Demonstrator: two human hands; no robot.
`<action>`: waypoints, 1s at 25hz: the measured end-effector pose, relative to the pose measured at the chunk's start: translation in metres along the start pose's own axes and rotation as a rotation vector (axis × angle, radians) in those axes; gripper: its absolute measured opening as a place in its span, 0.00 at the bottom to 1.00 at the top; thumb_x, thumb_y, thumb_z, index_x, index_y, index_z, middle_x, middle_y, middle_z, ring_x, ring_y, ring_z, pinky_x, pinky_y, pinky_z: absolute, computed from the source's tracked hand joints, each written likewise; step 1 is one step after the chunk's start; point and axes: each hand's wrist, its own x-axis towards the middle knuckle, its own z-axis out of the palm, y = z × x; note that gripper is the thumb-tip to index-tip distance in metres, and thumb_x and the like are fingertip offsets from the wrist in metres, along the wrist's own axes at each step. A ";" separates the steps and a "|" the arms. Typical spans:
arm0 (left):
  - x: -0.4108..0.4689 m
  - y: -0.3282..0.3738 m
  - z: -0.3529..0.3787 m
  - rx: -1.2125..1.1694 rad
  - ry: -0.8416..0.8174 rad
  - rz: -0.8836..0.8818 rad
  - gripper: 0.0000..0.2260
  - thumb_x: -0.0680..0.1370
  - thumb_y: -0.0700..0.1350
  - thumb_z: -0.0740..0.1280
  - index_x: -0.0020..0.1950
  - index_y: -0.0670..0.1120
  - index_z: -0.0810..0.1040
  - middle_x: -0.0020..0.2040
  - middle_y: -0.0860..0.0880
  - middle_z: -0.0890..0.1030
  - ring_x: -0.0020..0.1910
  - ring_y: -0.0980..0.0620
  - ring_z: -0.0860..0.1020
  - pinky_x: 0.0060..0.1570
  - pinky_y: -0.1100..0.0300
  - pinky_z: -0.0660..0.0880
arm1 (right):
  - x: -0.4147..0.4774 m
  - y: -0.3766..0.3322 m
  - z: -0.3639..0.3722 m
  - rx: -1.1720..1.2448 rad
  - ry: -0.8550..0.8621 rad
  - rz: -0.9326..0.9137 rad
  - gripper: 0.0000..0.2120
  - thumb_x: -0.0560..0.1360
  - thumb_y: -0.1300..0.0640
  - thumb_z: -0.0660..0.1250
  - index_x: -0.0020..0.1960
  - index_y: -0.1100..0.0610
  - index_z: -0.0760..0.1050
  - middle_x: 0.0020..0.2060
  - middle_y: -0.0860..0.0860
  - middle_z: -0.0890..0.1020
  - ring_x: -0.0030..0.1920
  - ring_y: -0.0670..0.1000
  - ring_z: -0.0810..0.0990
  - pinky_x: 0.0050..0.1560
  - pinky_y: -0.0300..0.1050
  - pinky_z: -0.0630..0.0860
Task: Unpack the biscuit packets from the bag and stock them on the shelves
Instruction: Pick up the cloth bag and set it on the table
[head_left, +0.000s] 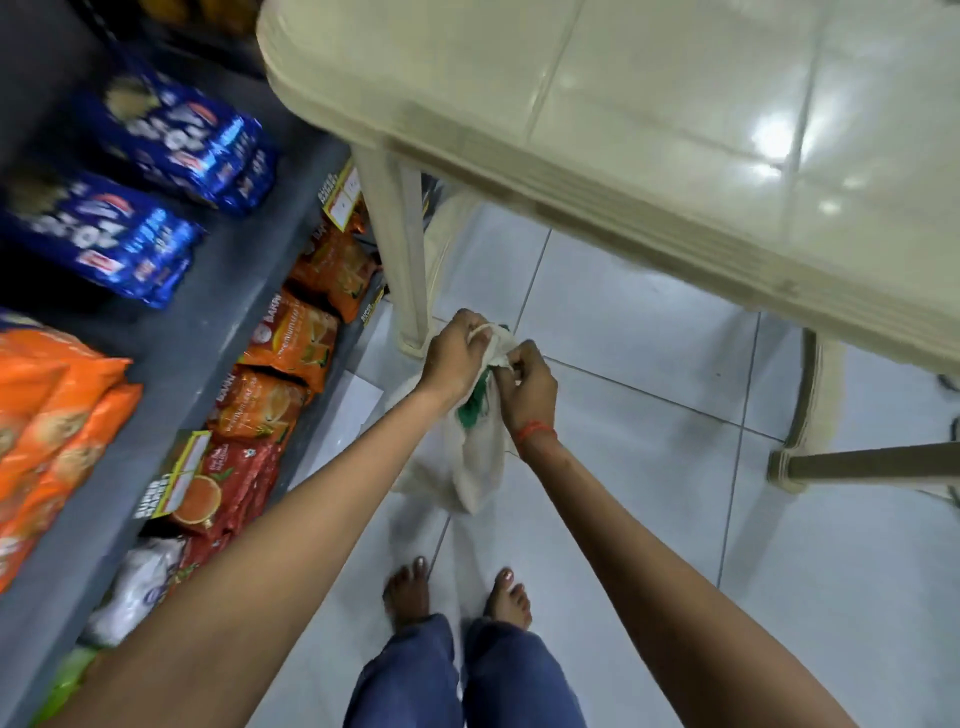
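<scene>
Left hand and right hand are both gripping the cloth bag at its mouth, holding it above the floor, probably to open it for unpacking.

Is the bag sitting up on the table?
No, the left hand and right hand grip the cloth bag by its top, down near the floor beside the table leg.
</scene>
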 end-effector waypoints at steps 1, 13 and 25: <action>-0.015 0.020 -0.015 0.010 0.019 0.001 0.09 0.80 0.39 0.59 0.58 0.37 0.73 0.54 0.39 0.79 0.54 0.43 0.76 0.39 0.66 0.63 | -0.012 -0.028 -0.009 -0.053 -0.033 -0.005 0.08 0.73 0.65 0.63 0.39 0.57 0.66 0.31 0.50 0.71 0.33 0.50 0.68 0.36 0.39 0.67; -0.195 0.312 -0.276 0.074 0.117 0.359 0.13 0.74 0.46 0.64 0.52 0.37 0.77 0.44 0.39 0.82 0.42 0.43 0.80 0.46 0.52 0.76 | -0.167 -0.435 -0.140 -0.475 -0.584 -0.399 0.12 0.72 0.60 0.70 0.35 0.57 0.68 0.31 0.55 0.74 0.37 0.63 0.78 0.44 0.56 0.80; -0.145 0.517 -0.357 -0.074 0.319 0.641 0.09 0.79 0.41 0.62 0.38 0.48 0.72 0.42 0.46 0.77 0.45 0.51 0.73 0.45 0.61 0.68 | -0.131 -0.621 -0.201 -0.224 -0.070 -0.762 0.18 0.73 0.62 0.69 0.31 0.51 0.63 0.28 0.46 0.69 0.30 0.43 0.69 0.35 0.36 0.69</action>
